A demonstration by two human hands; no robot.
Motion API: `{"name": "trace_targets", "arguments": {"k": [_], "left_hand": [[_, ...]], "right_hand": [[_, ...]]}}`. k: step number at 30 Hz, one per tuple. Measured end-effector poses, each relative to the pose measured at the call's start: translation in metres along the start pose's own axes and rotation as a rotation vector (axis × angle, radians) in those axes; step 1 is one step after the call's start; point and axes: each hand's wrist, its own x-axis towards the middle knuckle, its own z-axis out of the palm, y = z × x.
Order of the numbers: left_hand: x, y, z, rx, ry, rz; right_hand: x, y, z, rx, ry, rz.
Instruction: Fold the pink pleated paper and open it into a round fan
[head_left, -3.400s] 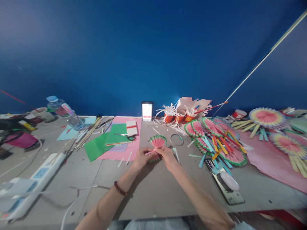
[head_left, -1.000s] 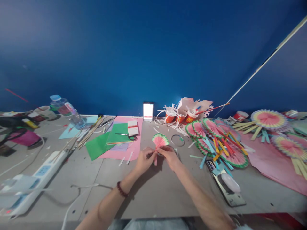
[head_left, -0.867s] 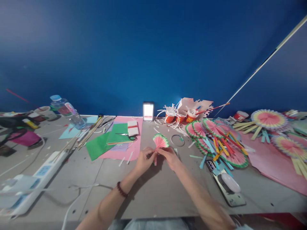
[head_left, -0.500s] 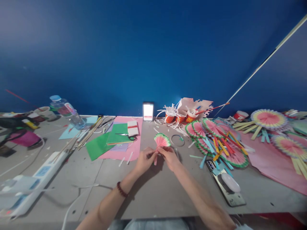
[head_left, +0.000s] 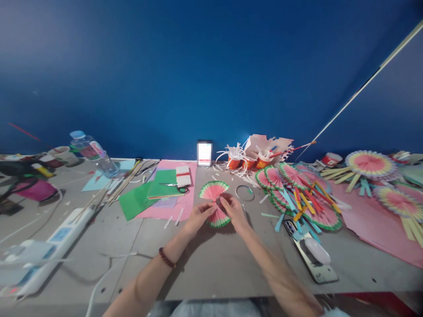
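A pleated paper fan (head_left: 214, 190), pink with a green edge, is spread into an upper and a lower half above the table. My left hand (head_left: 201, 216) pinches it at the middle from the left. From the right, my right hand (head_left: 234, 212) grips the same middle point with thumb and fingers. Just beyond my right hand lies a ring-shaped band (head_left: 245, 193). Left of my hands, scissors (head_left: 178, 188) and a white pack with a red band (head_left: 183, 176) rest on green paper (head_left: 161, 180).
Several finished paper fans (head_left: 297, 189) with coloured strips pile up at the right, near a phone (head_left: 310, 255) with a white case on it. Red cups (head_left: 249, 162) hold paper strips at the back. A bottle (head_left: 94, 152) and a power strip (head_left: 56, 251) are at the left.
The fan has opened from one narrow upper wedge into wide upper and lower halves. Both hands stay at its middle, the left slightly further left.
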Motion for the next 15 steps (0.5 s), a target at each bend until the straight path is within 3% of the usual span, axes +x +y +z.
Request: {"name": "trace_targets", "arguments": {"k": [3, 7, 11, 15], "left_hand": [[0.004, 0.004, -0.003, 0.024, 0.066, -0.003], [0.006, 0.01, -0.004, 0.092, 0.069, 0.022], [0.007, 0.008, -0.005, 0.149, 0.079, 0.007], [0.01, 0.001, -0.006, 0.142, 0.079, 0.031]], "right_hand": [[0.001, -0.007, -0.007, -0.225, 0.149, -0.308], [0.002, -0.017, -0.017, -0.562, 0.134, -0.647], [0.004, -0.017, -0.022, -0.819, 0.125, -0.835], [0.006, -0.014, -0.022, -0.943, 0.12, -0.929]]}}
